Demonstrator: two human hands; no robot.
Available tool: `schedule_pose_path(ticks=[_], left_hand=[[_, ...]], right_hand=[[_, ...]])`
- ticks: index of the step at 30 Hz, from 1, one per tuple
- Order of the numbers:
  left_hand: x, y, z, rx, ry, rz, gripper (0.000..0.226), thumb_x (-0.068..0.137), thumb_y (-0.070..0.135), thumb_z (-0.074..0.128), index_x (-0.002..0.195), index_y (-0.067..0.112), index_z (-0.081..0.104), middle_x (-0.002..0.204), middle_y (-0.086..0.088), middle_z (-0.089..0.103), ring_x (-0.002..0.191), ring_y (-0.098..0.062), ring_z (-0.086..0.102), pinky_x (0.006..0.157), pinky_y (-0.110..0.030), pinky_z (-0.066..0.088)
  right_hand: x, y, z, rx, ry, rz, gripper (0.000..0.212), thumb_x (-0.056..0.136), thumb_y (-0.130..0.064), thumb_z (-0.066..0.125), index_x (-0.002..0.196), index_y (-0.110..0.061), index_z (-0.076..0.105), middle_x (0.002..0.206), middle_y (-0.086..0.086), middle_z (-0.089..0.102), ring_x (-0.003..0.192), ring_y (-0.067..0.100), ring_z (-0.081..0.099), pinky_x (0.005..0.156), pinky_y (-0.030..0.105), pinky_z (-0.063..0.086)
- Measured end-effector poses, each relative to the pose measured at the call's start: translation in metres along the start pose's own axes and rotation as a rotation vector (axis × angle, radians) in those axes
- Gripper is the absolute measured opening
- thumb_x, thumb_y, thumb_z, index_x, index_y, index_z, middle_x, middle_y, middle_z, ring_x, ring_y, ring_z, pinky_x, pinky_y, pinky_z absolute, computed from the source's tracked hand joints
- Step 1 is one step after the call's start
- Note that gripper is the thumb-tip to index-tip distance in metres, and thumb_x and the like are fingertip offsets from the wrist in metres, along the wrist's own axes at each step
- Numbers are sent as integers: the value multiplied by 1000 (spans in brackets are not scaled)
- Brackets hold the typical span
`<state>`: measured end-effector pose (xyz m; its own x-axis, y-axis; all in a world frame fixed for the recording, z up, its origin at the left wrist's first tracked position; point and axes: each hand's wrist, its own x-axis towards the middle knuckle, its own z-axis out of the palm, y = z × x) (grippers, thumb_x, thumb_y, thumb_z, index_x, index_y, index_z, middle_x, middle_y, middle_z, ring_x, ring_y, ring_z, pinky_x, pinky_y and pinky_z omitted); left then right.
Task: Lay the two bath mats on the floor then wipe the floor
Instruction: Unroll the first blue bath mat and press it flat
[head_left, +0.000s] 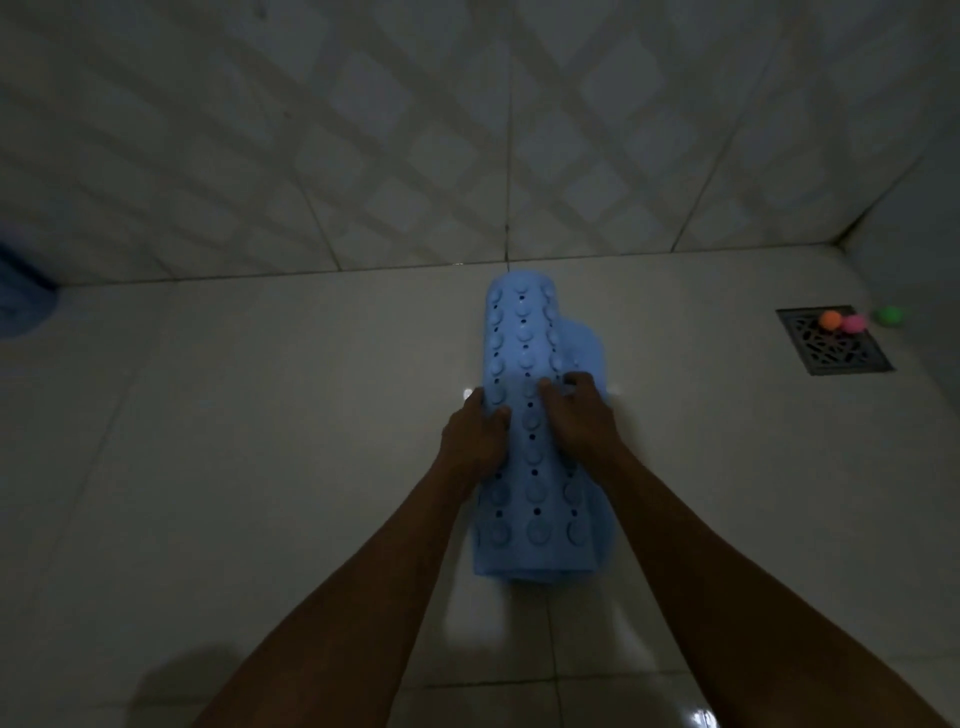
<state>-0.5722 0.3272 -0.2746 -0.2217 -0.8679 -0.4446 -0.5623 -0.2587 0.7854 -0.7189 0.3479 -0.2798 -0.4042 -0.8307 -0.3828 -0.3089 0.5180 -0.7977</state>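
Head view of a dim tiled bathroom, read from left to right. At the far left edge, against the foot of the wall, lies a blue object (23, 296), cut off by the frame and too dark to identify; it may be the second mat, but this cannot be told. The pale floor (249, 415) is otherwise bare on this side. At centre, a rolled blue bath mat (524, 332) lies on the floor with its long axis pointing away from the person, its far end near the wall, its suction-cup side outward. The left hand (475, 441) grips the roll's left flank, fingers curled over the edge. The right hand (582, 415) rests on the roll's right side, fingers bent and pinching the loose flap that emerges to the right. At the right, well apart from the mat, a floor drain (834, 340) carries an orange ball (830, 319) and a pink ball (853, 323); a green ball (887, 315) sits just beyond its corner.

Step in hand, by judgement: unrolling the first mat; no wiping has begun. The next move calls for holding the free flap down and rolling the bulk leftward, then pressing the cups flat.
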Motion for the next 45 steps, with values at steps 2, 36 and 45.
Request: schedule_pose_path(ticks=[2,36,45], left_hand=[[1,-6,-7,-24,-14,-22,44,103,39,45,142,18,48,132,-4,59,121,-29,58,105,-43,47],[-37,-136,-134,-228,101,-87,78,71,84,56,128,30,60,120,3,70,106,-21,69,94,-49,56],[-50,-142,-164,-404,2,-234,42,98,45,55,118,9,66,119,-12,71,105,-30,69,97,-50,55]], right_hand=[[-1,-1,6,14,16,-27,33,102,-33,45,127,-12,48,108,4,59,90,20,55,76,31,42],[-33,-76,154,-92,-213,-157,67,100,-24,51,155,-10,14,160,12,24,144,28,30,112,36,31],[-38,-96,184,-97,-231,-215,67,95,-38,54,153,-17,26,152,12,38,137,30,42,112,50,37]])
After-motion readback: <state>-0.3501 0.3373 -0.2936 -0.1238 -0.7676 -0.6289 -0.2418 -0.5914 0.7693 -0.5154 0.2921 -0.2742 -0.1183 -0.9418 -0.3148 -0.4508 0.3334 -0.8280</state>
